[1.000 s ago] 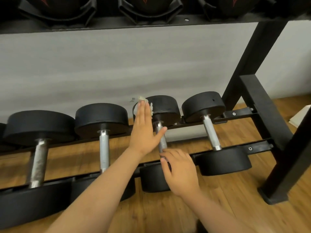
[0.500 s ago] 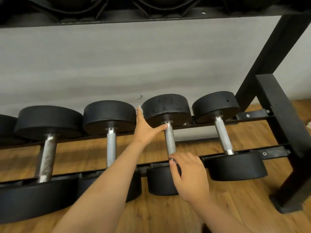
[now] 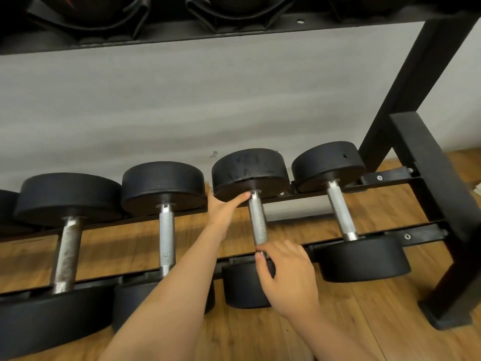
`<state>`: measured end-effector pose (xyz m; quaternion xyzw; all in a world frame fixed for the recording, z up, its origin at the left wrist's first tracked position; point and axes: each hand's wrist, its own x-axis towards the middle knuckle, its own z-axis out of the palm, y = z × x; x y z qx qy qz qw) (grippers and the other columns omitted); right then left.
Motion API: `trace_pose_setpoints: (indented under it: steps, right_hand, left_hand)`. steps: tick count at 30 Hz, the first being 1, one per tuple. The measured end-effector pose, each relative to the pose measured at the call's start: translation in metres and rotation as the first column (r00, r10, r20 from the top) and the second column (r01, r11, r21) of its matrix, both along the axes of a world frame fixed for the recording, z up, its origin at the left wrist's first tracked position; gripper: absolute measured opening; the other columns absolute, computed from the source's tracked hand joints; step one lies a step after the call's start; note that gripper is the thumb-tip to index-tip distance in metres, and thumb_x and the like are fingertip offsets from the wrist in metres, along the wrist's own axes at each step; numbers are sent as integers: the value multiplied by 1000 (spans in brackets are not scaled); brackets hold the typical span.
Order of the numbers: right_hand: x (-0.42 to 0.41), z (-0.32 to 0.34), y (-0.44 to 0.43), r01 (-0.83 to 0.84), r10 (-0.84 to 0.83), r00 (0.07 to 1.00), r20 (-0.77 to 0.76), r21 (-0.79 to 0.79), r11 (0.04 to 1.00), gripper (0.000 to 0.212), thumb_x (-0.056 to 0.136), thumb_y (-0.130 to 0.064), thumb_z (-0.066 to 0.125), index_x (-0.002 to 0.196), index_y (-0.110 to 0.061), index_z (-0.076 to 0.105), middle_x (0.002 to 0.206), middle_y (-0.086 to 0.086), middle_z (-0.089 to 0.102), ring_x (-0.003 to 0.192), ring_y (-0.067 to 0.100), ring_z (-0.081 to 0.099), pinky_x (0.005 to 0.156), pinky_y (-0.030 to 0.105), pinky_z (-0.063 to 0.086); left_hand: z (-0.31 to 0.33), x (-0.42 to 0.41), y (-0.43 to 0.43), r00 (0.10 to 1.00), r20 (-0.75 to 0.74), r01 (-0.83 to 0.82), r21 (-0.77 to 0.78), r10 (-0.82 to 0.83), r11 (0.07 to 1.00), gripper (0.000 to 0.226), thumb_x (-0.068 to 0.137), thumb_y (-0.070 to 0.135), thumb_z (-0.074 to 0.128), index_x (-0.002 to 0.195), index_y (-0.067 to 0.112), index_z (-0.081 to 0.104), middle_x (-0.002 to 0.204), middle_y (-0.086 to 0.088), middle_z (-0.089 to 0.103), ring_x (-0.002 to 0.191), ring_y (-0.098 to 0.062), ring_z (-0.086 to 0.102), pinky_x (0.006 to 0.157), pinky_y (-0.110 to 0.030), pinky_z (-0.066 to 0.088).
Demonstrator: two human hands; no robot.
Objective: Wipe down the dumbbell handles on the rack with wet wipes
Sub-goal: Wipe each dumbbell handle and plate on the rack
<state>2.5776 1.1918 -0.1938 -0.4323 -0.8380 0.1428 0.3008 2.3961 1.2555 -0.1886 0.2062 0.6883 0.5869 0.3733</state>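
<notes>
Several black dumbbells with steel handles lie across the low rack rails [image 3: 390, 185]. My left hand [image 3: 221, 208] reaches to the far head [image 3: 250, 170] of the third dumbbell. Its straight thumb touches the collar at the top of the knurled handle [image 3: 257, 220], and its fingers run out of sight between the two far heads. No wipe shows now. My right hand [image 3: 286, 274] curls its fingers round the near end of that handle, just above the near head [image 3: 242, 290].
Neighbouring handles lie left [image 3: 166, 238], far left and rusty [image 3: 66, 254], and right [image 3: 341, 209]. The rack's black slanted post [image 3: 426, 178] and foot [image 3: 447, 316] stand at right. An upper shelf [image 3: 234, 29] overhangs. Grey wall behind, wooden floor [image 3: 364, 321] below.
My left hand has slid down from the top of the far head to its underside by the collar, and the white wipe went out of sight. My right hand stays on the handle's near end.
</notes>
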Motion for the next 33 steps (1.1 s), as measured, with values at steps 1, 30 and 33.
trace_pose_setpoints:
  steps: [1,30,33]
  right_hand:
    - [0,0,0,-1,1,1000,-8,1,1000,35,94,-43,39,94,-27,70,85,-15,65,80,5,58,74,24,47]
    - [0,0,0,1,1,998,-64,29,1000,34,92,-41,41,84,-26,70,76,-14,63,74,5,55,71,25,47]
    - [-1,0,1,14,-12,999,-48,33,999,34,92,-42,40,83,-27,70,76,-15,63,74,5,55,70,26,49]
  left_hand:
    - [1,2,-1,1000,-11,-7,11,7,1000,110,74,29,84,156,22,12,155,-6,33,141,-29,34,113,-45,32]
    - [27,1,-11,648,-736,187,-96,-196,978,120,77,58,73,155,23,-11,165,2,-5,152,-19,4,121,-40,19]
    - [19,-3,-6,827,-543,147,-36,-143,988,123,73,46,82,157,25,-6,165,2,5,149,-20,15,116,-35,23]
